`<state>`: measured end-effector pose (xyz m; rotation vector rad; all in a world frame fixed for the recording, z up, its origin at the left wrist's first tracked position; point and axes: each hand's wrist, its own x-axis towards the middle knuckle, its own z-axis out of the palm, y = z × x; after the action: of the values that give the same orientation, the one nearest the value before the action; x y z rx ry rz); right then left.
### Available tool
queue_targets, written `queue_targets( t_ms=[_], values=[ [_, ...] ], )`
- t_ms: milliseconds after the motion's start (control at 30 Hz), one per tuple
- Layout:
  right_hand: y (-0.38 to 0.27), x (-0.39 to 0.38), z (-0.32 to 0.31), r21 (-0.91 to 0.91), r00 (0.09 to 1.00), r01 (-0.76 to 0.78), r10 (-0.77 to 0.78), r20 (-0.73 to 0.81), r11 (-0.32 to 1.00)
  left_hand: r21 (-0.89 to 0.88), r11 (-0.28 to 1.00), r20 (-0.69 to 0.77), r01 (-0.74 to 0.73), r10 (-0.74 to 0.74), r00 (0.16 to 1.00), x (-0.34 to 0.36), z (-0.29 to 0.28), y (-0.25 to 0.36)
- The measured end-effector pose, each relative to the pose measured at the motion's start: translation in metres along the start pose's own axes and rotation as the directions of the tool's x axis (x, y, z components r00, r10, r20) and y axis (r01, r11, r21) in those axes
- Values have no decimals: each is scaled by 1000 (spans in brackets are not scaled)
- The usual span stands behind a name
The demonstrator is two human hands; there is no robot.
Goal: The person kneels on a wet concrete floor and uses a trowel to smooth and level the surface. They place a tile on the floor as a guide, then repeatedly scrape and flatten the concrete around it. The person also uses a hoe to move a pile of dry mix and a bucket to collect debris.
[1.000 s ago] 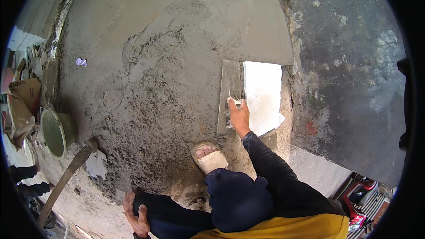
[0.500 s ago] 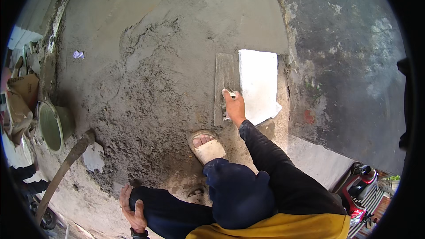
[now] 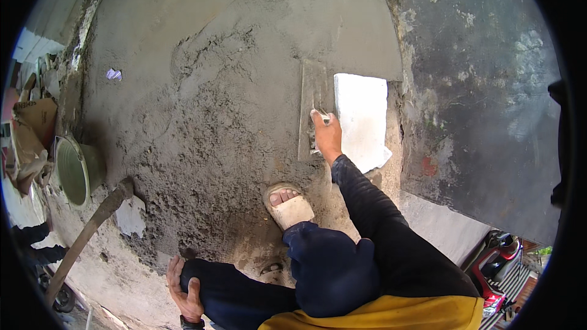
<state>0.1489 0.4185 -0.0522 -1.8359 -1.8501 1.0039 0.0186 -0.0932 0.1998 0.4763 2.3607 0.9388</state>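
My right hand (image 3: 328,136) is closed round the handle of a long, flat rectangular plastering trowel (image 3: 315,79). The trowel's blade lies on wet grey mortar (image 3: 214,104), which is smooth toward the far side and rough and crumbly nearer to me. Just right of the trowel lies a white slab (image 3: 361,116), perhaps foam, with a broken corner at its near end. My left hand (image 3: 184,291) rests on my left knee, fingers spread over the dark trouser cloth and holding nothing.
A pale green bucket (image 3: 78,171) stands tipped at the left, near a tool with a long curved wooden handle (image 3: 85,235) and torn brown paper bags (image 3: 35,122). My sandalled foot (image 3: 288,205) is at the mortar's edge. A dark wall panel (image 3: 483,98) bounds the right; a red motorbike (image 3: 492,269) stands behind.
My right hand has slid the trowel slightly away from me across the mortar. My left hand stays on the knee. The view has shifted a little.
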Motion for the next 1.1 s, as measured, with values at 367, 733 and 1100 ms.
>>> queue_targets(
  t_ms=[367,733,1100],
  values=[
    [-74,-3,-19,201,957,-194,140,255,960,-29,999,29,17,-16,999,9,1,-2],
    [-80,10,5,139,951,26,-68,301,990,-42,999,26,1,0,1000,6,2,-4],
    [-68,18,8,-277,985,171,-154,81,946,-38,998,6,-44,44,999,-11,-7,-7]
  ],
)
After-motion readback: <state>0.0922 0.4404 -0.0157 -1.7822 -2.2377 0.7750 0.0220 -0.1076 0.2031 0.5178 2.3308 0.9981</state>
